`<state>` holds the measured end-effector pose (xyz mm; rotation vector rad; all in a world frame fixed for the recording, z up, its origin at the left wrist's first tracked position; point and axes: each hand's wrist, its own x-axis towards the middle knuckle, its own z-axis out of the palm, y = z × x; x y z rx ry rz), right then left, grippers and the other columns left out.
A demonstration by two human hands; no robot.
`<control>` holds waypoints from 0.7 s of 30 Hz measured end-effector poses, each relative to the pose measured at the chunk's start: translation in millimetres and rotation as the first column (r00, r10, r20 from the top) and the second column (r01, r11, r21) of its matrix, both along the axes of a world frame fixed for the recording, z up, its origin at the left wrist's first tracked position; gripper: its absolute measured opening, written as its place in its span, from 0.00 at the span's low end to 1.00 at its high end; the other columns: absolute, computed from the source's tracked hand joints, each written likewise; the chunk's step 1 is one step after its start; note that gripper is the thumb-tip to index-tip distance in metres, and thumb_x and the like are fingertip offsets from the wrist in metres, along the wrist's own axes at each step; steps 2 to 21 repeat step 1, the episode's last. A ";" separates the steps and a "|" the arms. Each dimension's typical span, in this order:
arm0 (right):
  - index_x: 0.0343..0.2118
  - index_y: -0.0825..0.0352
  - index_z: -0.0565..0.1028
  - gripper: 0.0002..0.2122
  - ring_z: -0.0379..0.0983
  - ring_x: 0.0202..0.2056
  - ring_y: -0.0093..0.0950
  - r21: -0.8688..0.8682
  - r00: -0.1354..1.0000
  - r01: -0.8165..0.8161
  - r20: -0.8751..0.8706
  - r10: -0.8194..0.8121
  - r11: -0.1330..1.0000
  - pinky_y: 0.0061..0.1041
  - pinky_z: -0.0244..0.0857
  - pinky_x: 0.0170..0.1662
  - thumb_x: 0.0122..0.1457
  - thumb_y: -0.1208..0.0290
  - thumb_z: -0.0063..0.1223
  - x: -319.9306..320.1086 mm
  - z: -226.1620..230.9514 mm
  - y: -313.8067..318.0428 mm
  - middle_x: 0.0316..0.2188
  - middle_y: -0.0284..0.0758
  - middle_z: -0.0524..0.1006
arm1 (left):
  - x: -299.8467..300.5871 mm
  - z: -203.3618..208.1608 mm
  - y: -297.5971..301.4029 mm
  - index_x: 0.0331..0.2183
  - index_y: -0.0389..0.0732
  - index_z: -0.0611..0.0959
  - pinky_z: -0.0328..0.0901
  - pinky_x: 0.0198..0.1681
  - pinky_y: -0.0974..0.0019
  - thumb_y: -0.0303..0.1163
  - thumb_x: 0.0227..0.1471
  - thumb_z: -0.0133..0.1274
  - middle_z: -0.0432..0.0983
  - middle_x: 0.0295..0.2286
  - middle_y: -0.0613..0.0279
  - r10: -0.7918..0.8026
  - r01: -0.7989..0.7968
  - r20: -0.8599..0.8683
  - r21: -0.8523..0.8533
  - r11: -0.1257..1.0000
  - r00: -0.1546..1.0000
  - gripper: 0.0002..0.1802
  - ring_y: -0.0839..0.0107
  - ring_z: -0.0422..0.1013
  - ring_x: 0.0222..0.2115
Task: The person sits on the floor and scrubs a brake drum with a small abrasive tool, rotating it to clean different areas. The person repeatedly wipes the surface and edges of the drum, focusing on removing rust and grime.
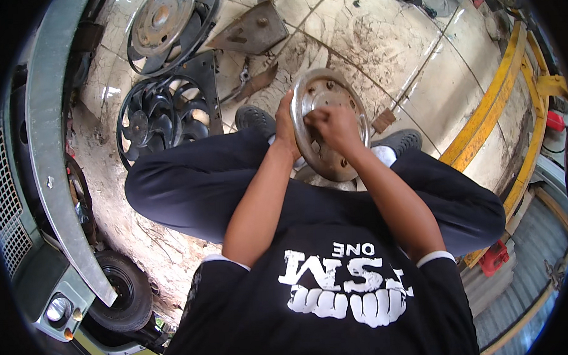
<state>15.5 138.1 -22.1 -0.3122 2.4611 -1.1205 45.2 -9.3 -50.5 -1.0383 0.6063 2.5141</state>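
A round, worn metal hubcap point(331, 162) with a shiny rim and rust-brown marks stands tilted between my knees. My left hand point(285, 128) grips its left rim, the fingers hidden behind the edge. Against the middle of its face is my right hand point(337, 127), with the fingers curled closed. Whatever those fingers hold, if anything, is hidden. Below the hubcap, part of another pale metal piece shows by my lap.
Black fans point(146, 125) lie on the tiled floor at left, below another rusty metal disc point(161, 18). A rusty bracket point(252, 31) lies beyond my feet. A yellow metal frame point(486, 114) stands right; a grey car bumper point(48, 132) and a tyre point(122, 289) are left.
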 end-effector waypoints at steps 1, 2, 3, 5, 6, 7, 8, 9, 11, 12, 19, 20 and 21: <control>0.42 0.57 0.87 0.13 0.84 0.36 0.37 -0.046 0.995 -0.073 0.071 0.076 0.996 0.36 0.74 0.45 0.53 0.63 0.71 11.2 -2.1 14.9 0.36 0.45 0.84 | 1.0 1.6 -0.6 0.50 0.46 0.81 0.75 0.41 0.59 0.62 0.62 0.47 0.81 0.38 0.62 -0.001 0.001 0.002 -0.001 1.000 1.000 0.31 0.66 0.79 0.37; 0.42 0.57 0.87 0.13 0.84 0.36 0.37 -0.046 0.995 -0.073 0.071 0.076 0.996 0.36 0.74 0.45 0.53 0.63 0.71 11.2 -2.1 14.9 0.36 0.45 0.84 | 1.0 1.6 -0.6 0.50 0.46 0.81 0.75 0.41 0.59 0.62 0.62 0.47 0.81 0.38 0.62 -0.001 0.001 0.002 -0.001 1.000 1.000 0.31 0.66 0.79 0.37; 0.42 0.57 0.87 0.13 0.84 0.36 0.37 -0.046 0.995 -0.073 0.071 0.076 0.996 0.36 0.74 0.45 0.53 0.63 0.71 11.2 -2.1 14.9 0.36 0.45 0.84 | 1.0 1.6 -0.6 0.50 0.46 0.81 0.75 0.41 0.59 0.62 0.62 0.47 0.81 0.38 0.62 -0.001 0.001 0.002 -0.001 1.000 1.000 0.31 0.66 0.79 0.37; 0.42 0.57 0.87 0.13 0.84 0.36 0.37 -0.046 0.995 -0.073 0.071 0.076 0.996 0.36 0.74 0.45 0.53 0.63 0.71 11.2 -2.1 14.9 0.36 0.45 0.84 | 1.0 1.6 -0.6 0.50 0.46 0.81 0.75 0.41 0.59 0.62 0.62 0.47 0.81 0.38 0.62 -0.001 0.001 0.002 -0.001 1.000 1.000 0.31 0.66 0.79 0.37; 0.42 0.57 0.87 0.13 0.84 0.36 0.37 -0.046 0.995 -0.073 0.071 0.076 0.996 0.36 0.74 0.45 0.53 0.63 0.71 11.2 -2.1 14.9 0.36 0.45 0.84 | 1.0 1.6 -0.6 0.50 0.46 0.81 0.75 0.41 0.59 0.62 0.62 0.47 0.81 0.38 0.62 -0.001 0.001 0.002 -0.001 1.000 1.000 0.31 0.66 0.79 0.37; 0.42 0.57 0.87 0.13 0.84 0.36 0.37 -0.046 0.995 -0.073 0.071 0.076 0.996 0.36 0.74 0.45 0.53 0.63 0.71 11.2 -2.1 14.9 0.36 0.45 0.84 | 1.0 1.6 -0.6 0.50 0.46 0.81 0.75 0.41 0.59 0.62 0.62 0.47 0.81 0.38 0.62 -0.001 0.001 0.002 -0.001 1.000 1.000 0.31 0.66 0.79 0.37; 0.42 0.57 0.87 0.13 0.84 0.36 0.37 -0.046 0.995 -0.073 0.071 0.076 0.996 0.36 0.74 0.45 0.53 0.63 0.71 11.2 -2.1 14.9 0.36 0.45 0.84 | 1.0 1.6 -0.6 0.50 0.46 0.81 0.75 0.41 0.59 0.62 0.62 0.47 0.81 0.38 0.62 -0.001 0.001 0.002 -0.001 1.000 1.000 0.31 0.66 0.79 0.37; 0.42 0.57 0.87 0.13 0.84 0.36 0.37 -0.046 0.995 -0.073 0.071 0.076 0.996 0.36 0.74 0.45 0.53 0.63 0.71 11.2 -2.1 14.9 0.36 0.45 0.84 | 1.0 1.6 -0.6 0.50 0.46 0.81 0.75 0.41 0.59 0.62 0.62 0.47 0.81 0.38 0.62 -0.001 0.001 0.002 -0.001 1.000 1.000 0.31 0.66 0.79 0.37; 0.42 0.57 0.87 0.13 0.84 0.36 0.37 -0.046 0.995 -0.073 0.071 0.076 0.996 0.36 0.74 0.45 0.53 0.63 0.71 11.2 -2.1 14.9 0.36 0.45 0.84 | 1.0 1.6 -0.6 0.50 0.46 0.81 0.75 0.41 0.59 0.62 0.62 0.47 0.81 0.38 0.62 -0.001 0.001 0.002 -0.001 1.000 1.000 0.31 0.66 0.79 0.37; 0.42 0.57 0.87 0.13 0.84 0.36 0.37 -0.046 0.995 -0.073 0.071 0.076 0.996 0.36 0.74 0.45 0.53 0.63 0.71 11.2 -2.1 14.9 0.36 0.45 0.84 | 1.0 1.6 -0.6 0.50 0.46 0.81 0.75 0.41 0.59 0.62 0.62 0.47 0.81 0.38 0.62 -0.001 0.001 0.002 -0.001 1.000 1.000 0.31 0.66 0.79 0.37; 0.42 0.57 0.87 0.13 0.84 0.36 0.37 -0.046 0.995 -0.073 0.071 0.076 0.996 0.36 0.74 0.45 0.53 0.63 0.71 11.2 -2.1 14.9 0.36 0.45 0.84 | 1.0 1.6 -0.6 0.50 0.46 0.81 0.75 0.41 0.59 0.62 0.62 0.47 0.81 0.38 0.62 -0.001 0.001 0.002 -0.001 1.000 1.000 0.31 0.66 0.79 0.37; 0.42 0.57 0.87 0.13 0.84 0.36 0.37 -0.046 0.995 -0.073 0.071 0.076 0.996 0.36 0.74 0.45 0.53 0.63 0.71 11.2 -2.1 14.9 0.36 0.45 0.84 | 1.0 1.6 -0.6 0.50 0.46 0.81 0.75 0.41 0.59 0.62 0.62 0.47 0.81 0.38 0.62 -0.001 0.001 0.002 -0.001 1.000 1.000 0.31 0.66 0.79 0.37; 0.42 0.57 0.87 0.13 0.84 0.36 0.37 -0.046 0.995 -0.073 0.071 0.076 0.996 0.36 0.74 0.45 0.53 0.63 0.71 11.2 -2.1 14.9 0.36 0.45 0.84 | 1.0 1.6 -0.6 0.50 0.46 0.81 0.75 0.41 0.59 0.62 0.62 0.47 0.81 0.38 0.62 -0.001 0.001 0.002 -0.001 1.000 1.000 0.31 0.66 0.79 0.37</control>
